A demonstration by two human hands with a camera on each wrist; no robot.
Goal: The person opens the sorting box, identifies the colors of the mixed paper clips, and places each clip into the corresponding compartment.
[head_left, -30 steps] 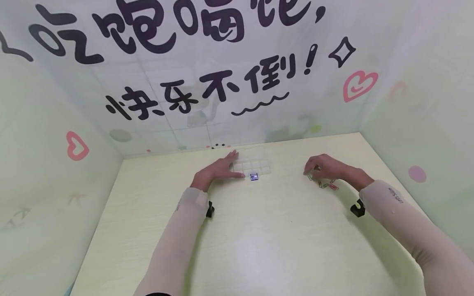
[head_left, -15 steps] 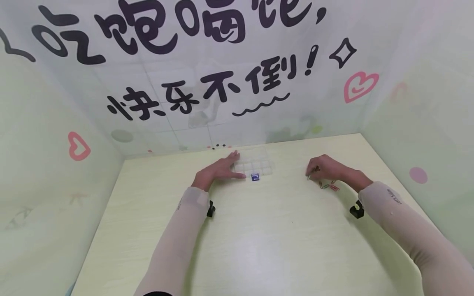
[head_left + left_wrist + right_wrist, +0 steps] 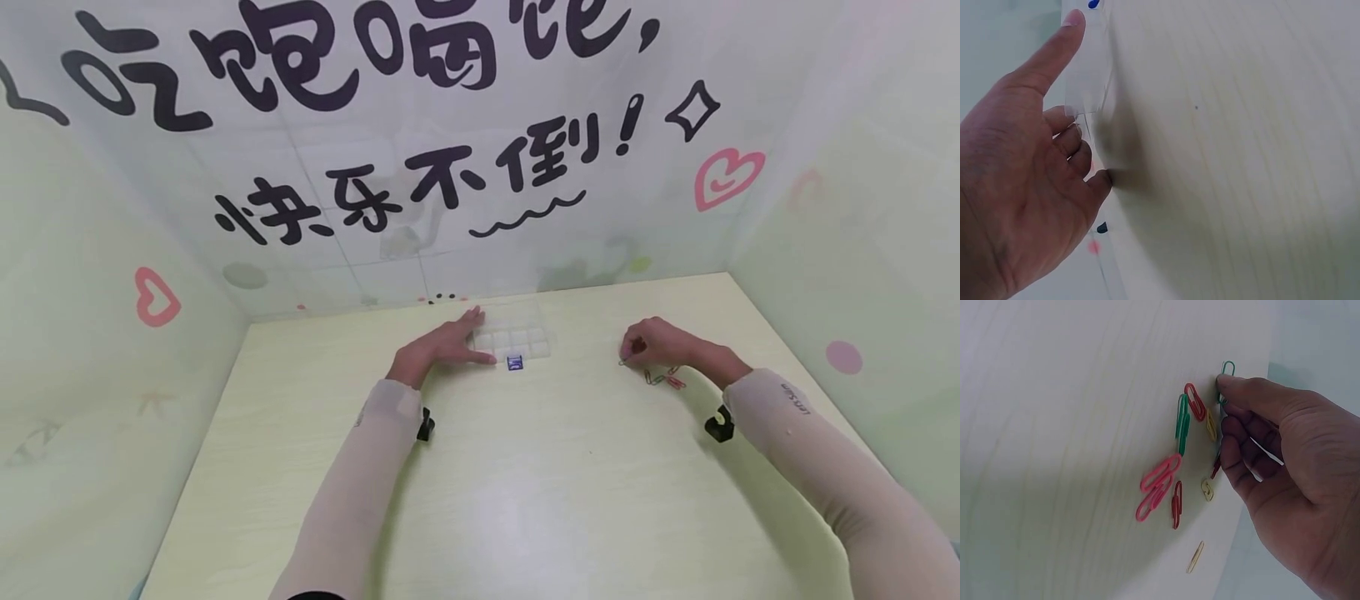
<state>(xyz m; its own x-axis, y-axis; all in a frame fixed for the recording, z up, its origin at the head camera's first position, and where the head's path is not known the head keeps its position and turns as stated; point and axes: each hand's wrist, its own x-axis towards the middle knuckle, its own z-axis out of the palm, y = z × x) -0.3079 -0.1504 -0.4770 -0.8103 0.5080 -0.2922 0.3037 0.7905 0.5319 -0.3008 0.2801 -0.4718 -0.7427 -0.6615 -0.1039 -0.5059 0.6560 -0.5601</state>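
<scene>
My left hand (image 3: 442, 345) rests at the left side of a clear plastic compartment box (image 3: 536, 342), thumb along its front, other fingers spread toward the back. In the left wrist view the thumb is straight beside the clear plastic wall (image 3: 1085, 75). A small blue-and-white square (image 3: 514, 362) sits at the box's front. My right hand (image 3: 1291, 431) pinches a green paper clip (image 3: 1229, 365) between thumb and forefinger, close to the tabletop. Beside it lie a red paper clip (image 3: 1195, 402), another green paper clip (image 3: 1182, 425) and pink paper clips (image 3: 1160, 478).
More loose clips lie near the right hand: a yellow paper clip (image 3: 1211, 425), a lower red paper clip (image 3: 1177, 505) and a gold paper clip (image 3: 1195, 557). The pale wooden table (image 3: 517, 483) meets a printed back curtain (image 3: 360, 267) just behind the box.
My right thumb and forefinger have drawn together on the clip, which shows less below them than before. The left hand and the box have stayed in place.
</scene>
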